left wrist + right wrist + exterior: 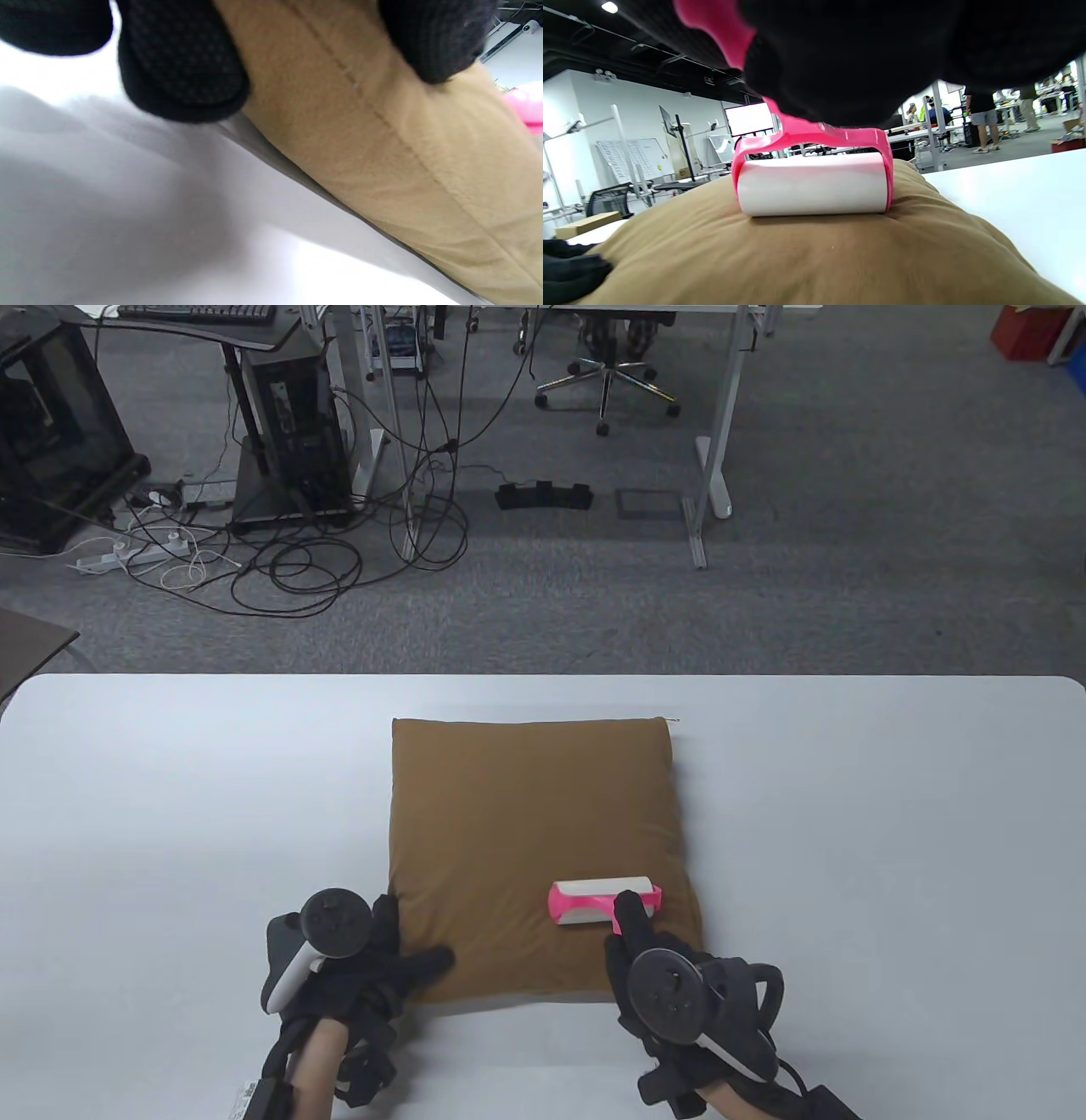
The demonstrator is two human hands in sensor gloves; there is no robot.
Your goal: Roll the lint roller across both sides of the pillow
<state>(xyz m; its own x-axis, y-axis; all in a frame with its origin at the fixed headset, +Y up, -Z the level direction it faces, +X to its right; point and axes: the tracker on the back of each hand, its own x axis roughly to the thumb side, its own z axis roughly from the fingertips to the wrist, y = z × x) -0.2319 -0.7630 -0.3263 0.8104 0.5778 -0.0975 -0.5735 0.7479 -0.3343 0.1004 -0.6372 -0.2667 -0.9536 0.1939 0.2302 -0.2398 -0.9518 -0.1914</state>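
A brown pillow [530,831] lies flat in the middle of the white table [170,814]. My right hand [653,959] grips the pink handle of a lint roller [604,903], whose white roll rests on the pillow's near right part. In the right wrist view the roll [812,188] sits on the brown fabric [797,262] under my gloved fingers [861,55]. My left hand [373,959] presses on the pillow's near left corner, fingers on the fabric [382,127]. In the left wrist view my fingertips [182,72] touch the pillow's edge and seam.
The table's far edge [543,676] lies beyond the pillow. Past it are the carpeted floor, cables [297,560], a computer tower [293,432] and an office chair [607,377]. Bare table surface lies to both sides of the pillow.
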